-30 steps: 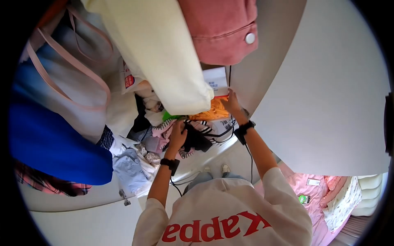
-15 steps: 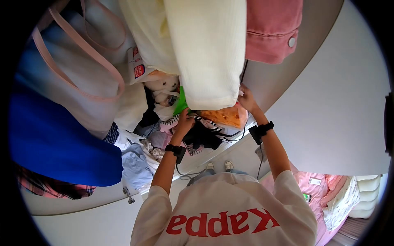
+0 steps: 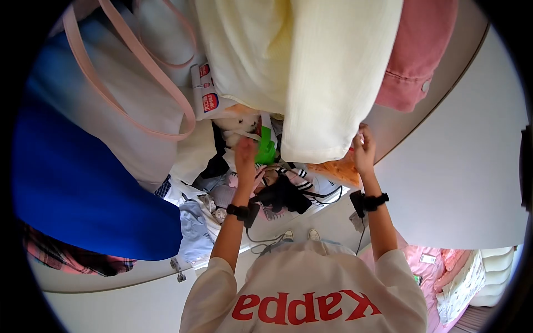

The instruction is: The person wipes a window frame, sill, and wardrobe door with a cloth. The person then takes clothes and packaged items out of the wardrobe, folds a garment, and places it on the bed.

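My left hand [image 3: 246, 156], smeared by motion, is over the clothes pile, left of a bright green item [image 3: 267, 149] and near a white plush toy [image 3: 242, 122]. Its fingers are too blurred to read. Below it are black cloth [image 3: 284, 195] and pink-and-white cloth with dark stitching. My right hand [image 3: 364, 149] is closed at the lower right edge of a hanging cream garment [image 3: 336, 89]. A small pale bit shows at its fingertips; I cannot make out what it belongs to. An orange patterned package [image 3: 336, 170] lies beside this hand, partly hidden by the garment.
A pink garment [image 3: 417, 66] hangs at right, a blue one [image 3: 94, 188] at left, near a bag with pink straps [image 3: 119, 83]. A white printed package [image 3: 208, 94] sits behind the pile. A white door panel [image 3: 455, 166] stands at right; pink bedding [image 3: 425, 263] lies below.
The hanging clothes and pile have shifted rightward in view. My left hand has moved up off the cloth beside the green item, which shows more now. My right hand remains by the cream garment's edge.
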`<action>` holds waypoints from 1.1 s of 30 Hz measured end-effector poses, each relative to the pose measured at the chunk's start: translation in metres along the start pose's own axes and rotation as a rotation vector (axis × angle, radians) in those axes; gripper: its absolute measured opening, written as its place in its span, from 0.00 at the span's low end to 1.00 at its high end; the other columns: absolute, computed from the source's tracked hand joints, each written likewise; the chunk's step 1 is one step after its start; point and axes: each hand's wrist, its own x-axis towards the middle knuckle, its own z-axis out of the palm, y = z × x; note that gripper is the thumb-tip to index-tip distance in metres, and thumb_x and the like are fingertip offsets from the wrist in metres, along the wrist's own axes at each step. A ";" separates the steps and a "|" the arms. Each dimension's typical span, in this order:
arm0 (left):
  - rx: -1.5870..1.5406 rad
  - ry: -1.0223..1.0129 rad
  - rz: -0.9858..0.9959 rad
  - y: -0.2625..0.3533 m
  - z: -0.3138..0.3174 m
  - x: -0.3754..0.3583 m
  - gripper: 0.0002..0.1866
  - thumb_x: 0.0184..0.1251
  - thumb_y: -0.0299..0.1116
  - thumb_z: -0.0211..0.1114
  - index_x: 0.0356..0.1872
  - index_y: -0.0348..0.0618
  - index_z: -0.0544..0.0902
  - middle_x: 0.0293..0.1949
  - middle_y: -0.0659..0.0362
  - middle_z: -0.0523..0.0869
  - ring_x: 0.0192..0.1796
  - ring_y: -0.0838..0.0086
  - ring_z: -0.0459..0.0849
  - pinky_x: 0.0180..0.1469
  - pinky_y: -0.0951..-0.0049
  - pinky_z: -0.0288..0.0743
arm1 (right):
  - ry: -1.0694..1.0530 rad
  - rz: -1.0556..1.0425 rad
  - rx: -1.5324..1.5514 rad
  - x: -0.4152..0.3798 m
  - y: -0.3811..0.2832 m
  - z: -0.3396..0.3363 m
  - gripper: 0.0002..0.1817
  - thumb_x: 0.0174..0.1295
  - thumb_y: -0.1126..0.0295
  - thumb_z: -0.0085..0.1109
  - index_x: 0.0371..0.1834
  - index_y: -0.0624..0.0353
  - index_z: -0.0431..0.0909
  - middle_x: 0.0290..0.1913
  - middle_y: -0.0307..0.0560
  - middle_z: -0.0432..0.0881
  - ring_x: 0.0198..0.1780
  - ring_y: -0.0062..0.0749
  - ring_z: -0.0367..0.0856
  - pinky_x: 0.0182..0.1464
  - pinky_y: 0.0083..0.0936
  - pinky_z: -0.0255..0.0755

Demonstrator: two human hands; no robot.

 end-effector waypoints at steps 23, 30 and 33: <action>0.008 0.341 0.137 0.162 -0.055 0.055 0.21 0.66 0.38 0.59 0.53 0.32 0.72 0.48 0.52 0.79 0.46 0.70 0.79 0.48 0.72 0.74 | 0.471 0.285 -0.175 -0.168 -0.111 -0.131 0.08 0.64 0.75 0.50 0.28 0.64 0.67 0.47 0.48 0.77 0.47 0.23 0.72 0.52 0.20 0.63; 0.180 0.151 -0.071 0.137 -0.101 0.008 0.19 0.65 0.36 0.60 0.51 0.32 0.73 0.47 0.53 0.80 0.44 0.71 0.80 0.46 0.72 0.74 | 0.472 0.403 -0.163 -0.184 -0.106 -0.158 0.09 0.63 0.75 0.51 0.25 0.61 0.66 0.42 0.48 0.77 0.43 0.22 0.71 0.48 0.18 0.62; 0.436 -0.036 -0.079 0.128 -0.105 -0.011 0.15 0.65 0.33 0.60 0.46 0.32 0.76 0.42 0.56 0.81 0.42 0.76 0.79 0.44 0.75 0.73 | 0.287 0.406 -0.111 -0.186 -0.126 -0.171 0.09 0.62 0.76 0.52 0.24 0.61 0.65 0.38 0.44 0.77 0.40 0.22 0.69 0.46 0.18 0.61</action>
